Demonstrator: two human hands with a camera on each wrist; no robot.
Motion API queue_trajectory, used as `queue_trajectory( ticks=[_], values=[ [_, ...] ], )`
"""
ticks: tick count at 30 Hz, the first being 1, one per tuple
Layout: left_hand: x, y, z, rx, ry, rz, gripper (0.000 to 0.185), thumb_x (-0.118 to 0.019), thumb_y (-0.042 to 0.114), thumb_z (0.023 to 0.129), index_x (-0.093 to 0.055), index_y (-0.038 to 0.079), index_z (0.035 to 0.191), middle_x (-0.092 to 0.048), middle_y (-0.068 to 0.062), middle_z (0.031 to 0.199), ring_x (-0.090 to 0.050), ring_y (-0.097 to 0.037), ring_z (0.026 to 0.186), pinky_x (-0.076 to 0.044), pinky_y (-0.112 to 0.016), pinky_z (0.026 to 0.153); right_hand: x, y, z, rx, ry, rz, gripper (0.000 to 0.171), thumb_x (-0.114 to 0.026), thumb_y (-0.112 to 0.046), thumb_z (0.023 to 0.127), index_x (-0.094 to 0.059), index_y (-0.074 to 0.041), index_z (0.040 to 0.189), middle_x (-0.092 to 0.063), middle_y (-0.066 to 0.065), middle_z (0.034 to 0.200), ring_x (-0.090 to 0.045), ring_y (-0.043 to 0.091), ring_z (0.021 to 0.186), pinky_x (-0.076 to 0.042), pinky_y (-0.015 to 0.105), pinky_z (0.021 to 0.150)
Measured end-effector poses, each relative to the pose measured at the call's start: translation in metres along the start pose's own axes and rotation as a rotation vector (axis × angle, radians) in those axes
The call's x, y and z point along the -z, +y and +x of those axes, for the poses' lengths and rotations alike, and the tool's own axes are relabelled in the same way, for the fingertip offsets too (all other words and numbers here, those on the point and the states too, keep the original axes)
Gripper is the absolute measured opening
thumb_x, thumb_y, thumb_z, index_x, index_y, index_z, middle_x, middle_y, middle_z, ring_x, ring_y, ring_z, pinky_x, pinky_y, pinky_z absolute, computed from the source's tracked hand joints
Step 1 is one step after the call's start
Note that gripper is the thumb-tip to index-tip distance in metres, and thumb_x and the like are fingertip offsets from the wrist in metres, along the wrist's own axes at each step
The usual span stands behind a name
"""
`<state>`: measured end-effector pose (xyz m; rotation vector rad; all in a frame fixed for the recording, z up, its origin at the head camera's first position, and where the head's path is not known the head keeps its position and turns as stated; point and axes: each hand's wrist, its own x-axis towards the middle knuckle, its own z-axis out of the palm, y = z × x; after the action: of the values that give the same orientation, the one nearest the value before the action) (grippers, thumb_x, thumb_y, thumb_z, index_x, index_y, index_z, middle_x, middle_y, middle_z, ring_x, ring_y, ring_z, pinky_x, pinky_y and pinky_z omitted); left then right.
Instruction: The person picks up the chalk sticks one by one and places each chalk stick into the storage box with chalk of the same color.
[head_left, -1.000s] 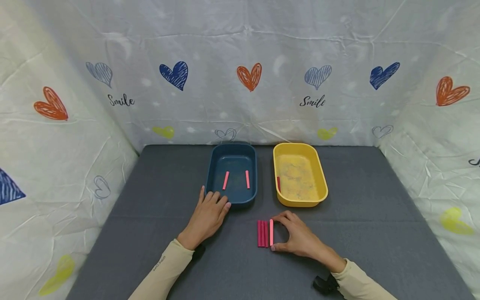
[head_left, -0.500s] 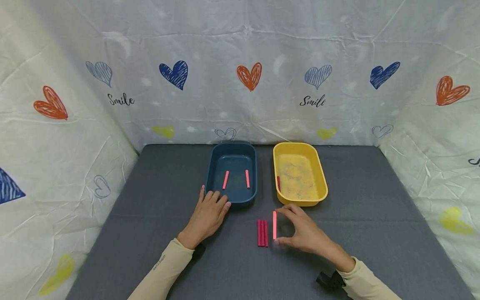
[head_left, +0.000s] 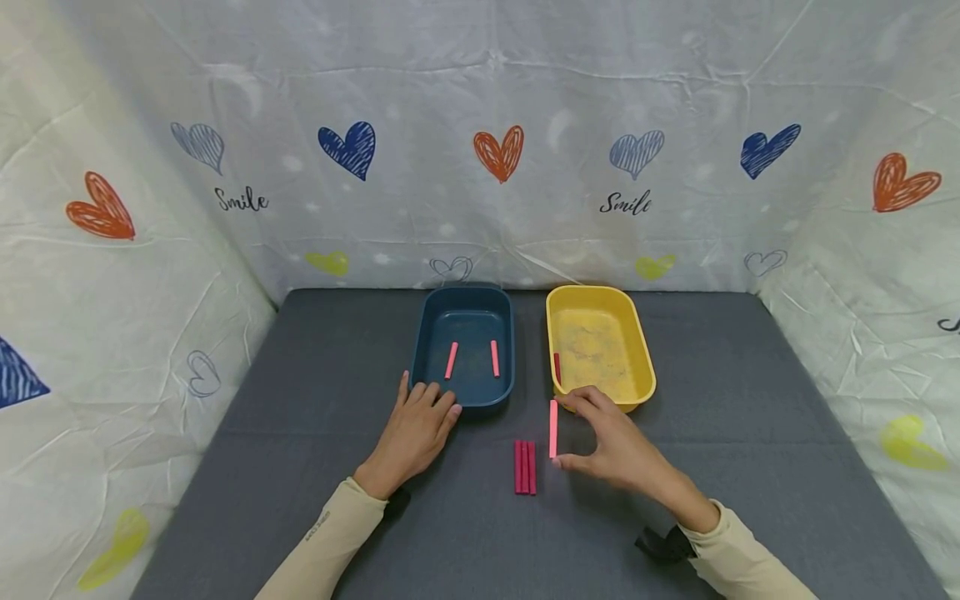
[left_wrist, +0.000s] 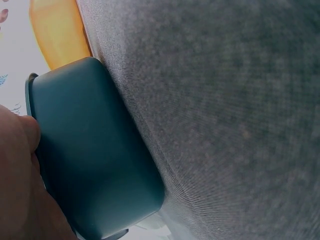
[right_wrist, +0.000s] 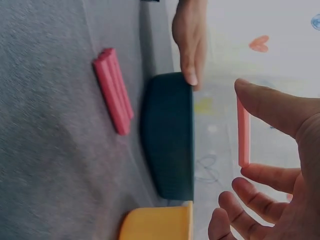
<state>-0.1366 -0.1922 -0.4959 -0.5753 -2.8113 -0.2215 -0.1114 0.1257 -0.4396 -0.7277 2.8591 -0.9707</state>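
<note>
A slim light-pink stick [head_left: 552, 428], straight and roughly as long as the hand's span, is pinched end to end between the thumb and forefinger of the person's right hand [head_left: 611, 446], and the right wrist view shows it lifted clear of the grey cloth-covered table [head_left: 750, 433] with the other fingers [right_wrist: 255, 197] loosely curled beside it. In the head view the stick sits just in front of the near left corner of the yellow oblong plastic tray [head_left: 642, 367], with the forefinger close to that tray's rim. Just to the left of the held stick and a little nearer the person, 3 darker pink-red sticks [head_left: 524, 467] lie side by side on the table, touching one another and apart from the hand. The yellow tray has 1 dark red stick [head_left: 557, 367] lying against its left inner wall. Beside it, to the left, stands a dark blue oblong plastic tray [head_left: 431, 333] holding 2 light-pink sticks [head_left: 451, 360], well apart from each other. The person's left hand [head_left: 416, 429] lies flat on the table with straight, relaxed fingers, holding nothing, its fingertips touching the near left corner of the blue tray; the left wrist view shows skin against that tray's outer wall. Both forearms wear pale beige sleeves [head_left: 322, 542]. White sheeting printed with hearts [head_left: 498, 154] surrounds the table.
</note>
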Motion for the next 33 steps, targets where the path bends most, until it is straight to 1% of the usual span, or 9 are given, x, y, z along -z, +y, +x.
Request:
queue_trajectory(
  ticks=[7,12,15,20,23,26,29,32,33],
  values=[
    [0.000,0.000,0.000,-0.010,0.006,0.004,0.021,-0.048,0.033,0.104,-0.061,0.017,0.101,-0.058,-0.004,0.094,-0.054,-0.025,0.097,-0.024,-0.068,0.114,0.015,-0.003,0.010,0.033,0.015,0.012,0.082,-0.087,-0.044,0.070,-0.052,-0.019,0.140,-0.050,-0.003,0.130,-0.053,0.017,0.117,-0.050,0.042,0.099],
    [0.000,-0.001,0.000,-0.023,0.015,0.011,0.021,-0.048,0.032,0.104,-0.061,0.016,0.102,-0.058,-0.005,0.094,-0.054,-0.025,0.097,-0.025,-0.068,0.113,0.024,-0.007,0.020,0.029,0.025,0.041,0.081,-0.087,-0.043,0.071,-0.051,-0.018,0.140,-0.049,0.000,0.132,-0.055,0.023,0.117,-0.051,0.044,0.098],
    [0.001,-0.001,0.000,-0.028,0.016,0.011,0.021,-0.048,0.032,0.104,-0.061,0.016,0.101,-0.058,-0.005,0.094,-0.054,-0.025,0.096,-0.025,-0.068,0.113,0.027,-0.008,0.026,0.027,0.025,0.079,0.082,-0.087,-0.041,0.071,-0.050,-0.018,0.141,-0.049,0.000,0.132,-0.055,0.025,0.115,-0.054,0.045,0.093],
    [0.001,0.000,0.000,-0.033,0.017,0.016,0.022,-0.047,0.032,0.104,-0.061,0.016,0.102,-0.058,-0.005,0.093,-0.053,-0.025,0.096,-0.025,-0.068,0.113,0.030,-0.011,0.037,0.050,0.036,0.135,0.080,-0.086,-0.041,0.072,-0.050,-0.019,0.140,-0.051,0.001,0.130,-0.053,0.018,0.109,-0.053,0.042,0.084],
    [0.001,0.000,0.000,-0.031,0.016,0.017,0.022,-0.047,0.032,0.104,-0.061,0.016,0.103,-0.058,-0.005,0.093,-0.054,-0.025,0.096,-0.026,-0.068,0.113,0.031,-0.014,0.044,0.065,0.048,0.140,0.079,-0.086,-0.043,0.072,-0.051,-0.020,0.140,-0.052,0.001,0.126,-0.051,0.014,0.104,-0.052,0.039,0.082],
    [0.001,0.000,0.000,-0.025,0.018,0.016,0.021,-0.048,0.032,0.104,-0.062,0.016,0.102,-0.058,-0.005,0.092,-0.054,-0.025,0.096,-0.026,-0.069,0.112,0.033,-0.020,0.052,0.059,0.050,0.147,0.079,-0.086,-0.043,0.072,-0.052,-0.020,0.139,-0.053,0.001,0.124,-0.051,0.014,0.102,-0.053,0.038,0.081],
    [0.000,0.000,0.000,-0.021,0.022,0.007,0.021,-0.048,0.032,0.104,-0.061,0.015,0.102,-0.057,-0.005,0.092,-0.054,-0.025,0.096,-0.025,-0.068,0.113,0.034,-0.027,0.059,0.048,0.047,0.155,0.078,-0.086,-0.044,0.072,-0.052,-0.021,0.139,-0.053,0.002,0.126,-0.053,0.015,0.103,-0.053,0.036,0.080],
    [0.001,0.001,0.000,-0.017,0.027,-0.016,0.022,-0.047,0.032,0.104,-0.061,0.016,0.101,-0.058,-0.005,0.093,-0.054,-0.026,0.096,-0.023,-0.067,0.114,0.036,-0.033,0.066,0.050,0.052,0.153,0.078,-0.085,-0.045,0.072,-0.052,-0.022,0.139,-0.053,0.002,0.126,-0.054,0.015,0.105,-0.052,0.032,0.075],
    [0.001,0.001,0.000,-0.016,0.027,-0.023,0.023,-0.046,0.032,0.104,-0.061,0.016,0.101,-0.058,-0.004,0.093,-0.053,-0.026,0.097,-0.023,-0.067,0.115,0.036,-0.035,0.068,0.057,0.056,0.152,0.077,-0.084,-0.045,0.073,-0.052,-0.023,0.139,-0.054,0.003,0.126,-0.055,0.015,0.103,-0.051,0.030,0.073]
  ],
)
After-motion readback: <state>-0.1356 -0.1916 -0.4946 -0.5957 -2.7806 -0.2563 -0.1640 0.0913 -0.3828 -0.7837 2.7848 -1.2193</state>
